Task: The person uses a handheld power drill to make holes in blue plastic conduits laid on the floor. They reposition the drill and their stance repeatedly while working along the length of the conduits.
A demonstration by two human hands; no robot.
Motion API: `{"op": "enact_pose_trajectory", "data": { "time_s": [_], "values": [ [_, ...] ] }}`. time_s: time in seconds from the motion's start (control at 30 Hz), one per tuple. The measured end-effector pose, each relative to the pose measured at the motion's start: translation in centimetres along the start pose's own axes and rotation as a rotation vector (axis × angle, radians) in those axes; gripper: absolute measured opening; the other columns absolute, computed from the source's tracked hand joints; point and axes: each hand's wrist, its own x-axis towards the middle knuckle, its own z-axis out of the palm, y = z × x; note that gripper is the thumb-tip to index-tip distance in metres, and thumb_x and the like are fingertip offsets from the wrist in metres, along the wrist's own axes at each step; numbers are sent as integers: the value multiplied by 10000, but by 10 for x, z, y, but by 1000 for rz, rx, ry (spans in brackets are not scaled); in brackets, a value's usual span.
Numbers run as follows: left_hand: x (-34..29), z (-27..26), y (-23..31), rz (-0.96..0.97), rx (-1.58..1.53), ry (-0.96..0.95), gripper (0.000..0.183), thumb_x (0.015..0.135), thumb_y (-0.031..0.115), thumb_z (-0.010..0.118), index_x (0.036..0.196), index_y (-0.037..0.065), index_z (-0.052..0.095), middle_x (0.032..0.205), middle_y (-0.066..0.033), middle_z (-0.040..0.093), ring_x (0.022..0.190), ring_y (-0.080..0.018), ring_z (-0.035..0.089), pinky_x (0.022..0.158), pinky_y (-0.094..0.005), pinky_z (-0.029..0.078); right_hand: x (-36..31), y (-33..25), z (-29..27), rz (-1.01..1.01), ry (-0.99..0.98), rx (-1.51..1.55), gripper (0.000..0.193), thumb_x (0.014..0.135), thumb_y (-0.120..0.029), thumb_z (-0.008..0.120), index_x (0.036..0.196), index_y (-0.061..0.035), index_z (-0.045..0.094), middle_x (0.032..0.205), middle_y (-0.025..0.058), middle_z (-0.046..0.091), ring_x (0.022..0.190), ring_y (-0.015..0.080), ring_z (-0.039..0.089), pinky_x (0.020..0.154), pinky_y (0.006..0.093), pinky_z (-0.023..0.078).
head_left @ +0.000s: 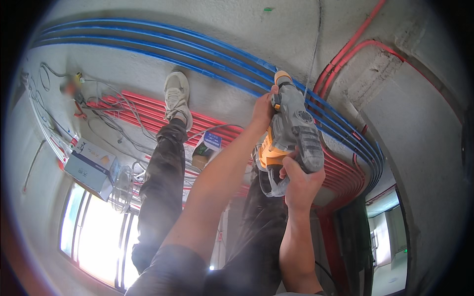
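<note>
A grey and orange rotary hammer (295, 118) is in both my hands, its orange front end pointing away from me. My left hand (263, 112) wraps round the tool's left side near the front. At the rear handle, my right hand (302, 187) is closed on the grip. The tool's front end overlaps several blue conduit pipes (207, 55) that run along the floor. Whether a bit is fitted, or touches a pipe or the concrete, I cannot tell.
Several red pipes (212, 123) run nearer me and curve at the right. My left shoe (177, 96) rests beside them. Loose grey cables (116, 123), a cardboard box (91, 165), a fan cage (121, 190) and a small blue-and-white box (210, 142) lie left. A concrete wall (419, 133) rises right.
</note>
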Motion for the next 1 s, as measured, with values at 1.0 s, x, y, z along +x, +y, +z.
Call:
{"op": "enact_pose_trajectory", "data": {
  "time_s": [1.0],
  "values": [
    [74, -39, -46, 218, 390, 252, 551, 1113, 477, 468, 1084, -23, 698, 1062, -255, 695, 1026, -426, 647, 882, -516, 502, 16, -9, 24, 39, -36, -37, 221, 866, 49, 730, 1063, 20, 635, 846, 60, 648, 579, 136, 589, 538, 307, 476]
  ]
}}
